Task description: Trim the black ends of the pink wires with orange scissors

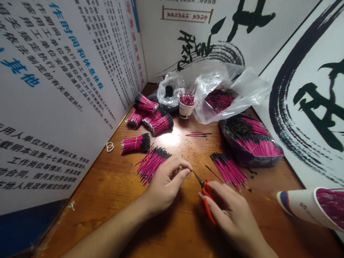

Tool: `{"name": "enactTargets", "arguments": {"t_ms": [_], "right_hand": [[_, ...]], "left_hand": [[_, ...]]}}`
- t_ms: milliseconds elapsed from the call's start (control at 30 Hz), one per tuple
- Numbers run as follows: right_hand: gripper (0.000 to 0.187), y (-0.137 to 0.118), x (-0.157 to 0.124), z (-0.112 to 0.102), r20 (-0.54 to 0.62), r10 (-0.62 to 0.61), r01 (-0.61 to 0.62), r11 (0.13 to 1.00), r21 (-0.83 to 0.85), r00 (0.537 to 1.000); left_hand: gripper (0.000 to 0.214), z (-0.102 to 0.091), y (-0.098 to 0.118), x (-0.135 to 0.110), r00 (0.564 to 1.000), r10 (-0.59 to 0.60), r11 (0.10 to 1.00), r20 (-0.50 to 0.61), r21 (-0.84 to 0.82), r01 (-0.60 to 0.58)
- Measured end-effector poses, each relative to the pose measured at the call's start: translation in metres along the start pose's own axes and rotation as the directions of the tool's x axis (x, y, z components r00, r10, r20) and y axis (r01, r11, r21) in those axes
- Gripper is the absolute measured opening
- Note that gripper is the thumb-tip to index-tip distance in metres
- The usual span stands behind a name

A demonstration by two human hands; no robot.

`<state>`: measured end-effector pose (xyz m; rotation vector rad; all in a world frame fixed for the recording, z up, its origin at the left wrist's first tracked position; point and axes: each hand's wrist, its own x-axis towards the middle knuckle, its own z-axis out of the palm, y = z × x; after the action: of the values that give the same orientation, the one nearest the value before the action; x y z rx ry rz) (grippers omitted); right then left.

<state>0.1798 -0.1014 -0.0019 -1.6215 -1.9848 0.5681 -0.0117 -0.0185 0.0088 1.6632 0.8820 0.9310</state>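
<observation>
My left hand [167, 184] is closed in a pinch, thumb against forefinger, with a small dark end showing at the fingertips; the rest of what it holds is hidden. In my right hand [232, 209] is a pair of orange-handled scissors [206, 200], their narrow dark blades pointing up-left to the left fingertips. A loose pile of magenta wires with black ends [152, 165] lies just behind the left hand. Beyond the right hand is another loose pile of such wires [229, 170], with a single wire [214, 173] beside it.
Banded wire bundles [135, 143] lie at the left. Behind stand a paper cup of wires [186, 110] and clear plastic bags [208, 107]. A dark bag of wires [258, 156] is at the right, near a tilted paper cup [298, 204]. Printed panels [107, 82] enclose the table.
</observation>
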Motion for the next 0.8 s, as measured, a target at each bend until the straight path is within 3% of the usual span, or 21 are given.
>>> {"name": "enactTargets", "arguments": {"t_ms": [367, 800], "right_hand": [[0.011, -0.0025, -0.002, 0.0029, 0.0, 0.055, -0.055, 0.998, 0.015, 0.998], [0.013, 0.0014, -0.0026, 0.0005, 0.001, 0.017, -0.017, 1.0, 0.004, 1.0]], "left_hand": [[0.014, 0.0012, 0.0005, 0.0002, 1.0, -0.024, 1.0, 0.009, -0.01, 0.024], [0.015, 0.0002, 0.001, 0.0005, 0.999, 0.006, 1.0, 0.037, -0.004, -0.006]]}}
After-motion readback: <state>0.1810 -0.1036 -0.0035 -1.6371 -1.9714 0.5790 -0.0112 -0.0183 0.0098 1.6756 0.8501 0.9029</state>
